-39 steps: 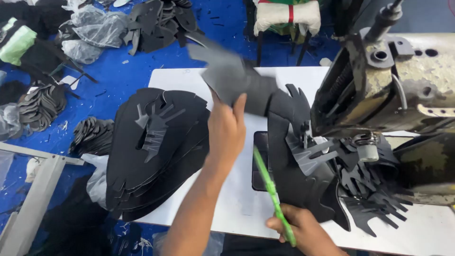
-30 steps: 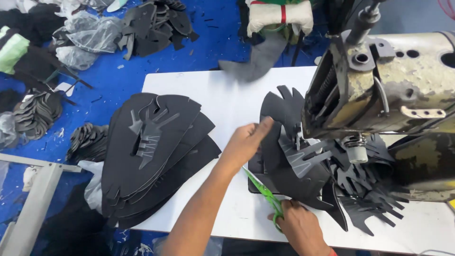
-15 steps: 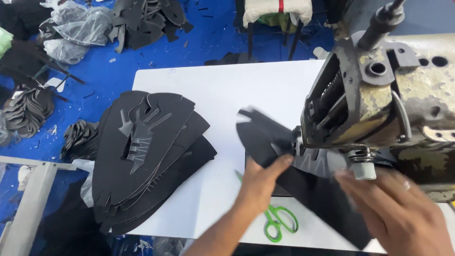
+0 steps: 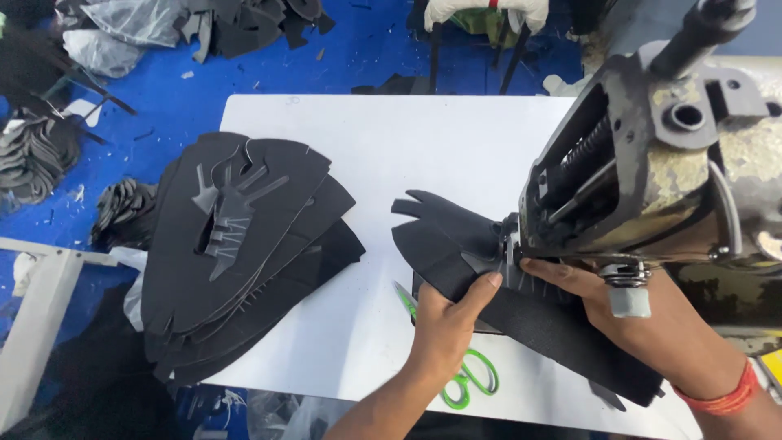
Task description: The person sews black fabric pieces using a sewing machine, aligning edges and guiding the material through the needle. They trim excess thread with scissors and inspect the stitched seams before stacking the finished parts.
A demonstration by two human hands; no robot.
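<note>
My left hand (image 4: 446, 322) grips the near edge of a black cut fabric piece (image 4: 440, 236) that lies on the white table (image 4: 391, 147), thumb on top. My right hand (image 4: 631, 314) presses flat on the same piece, fingertips at the needle area of the worn sewing machine (image 4: 668, 163). The piece runs under the machine head and out to the lower right. Green-handled scissors (image 4: 464, 379) lie on the table just under my left wrist.
A thick stack of black cut pieces (image 4: 236, 244) covers the table's left part and hangs over its edge. More black scraps and plastic bags lie on the blue floor (image 4: 147, 90). A white metal frame (image 4: 41, 301) stands at lower left.
My left hand threw a scrap away and came back to the piece. My right hand put down the scissors and moved onto the fabric at the machine. The view shifted closer.
</note>
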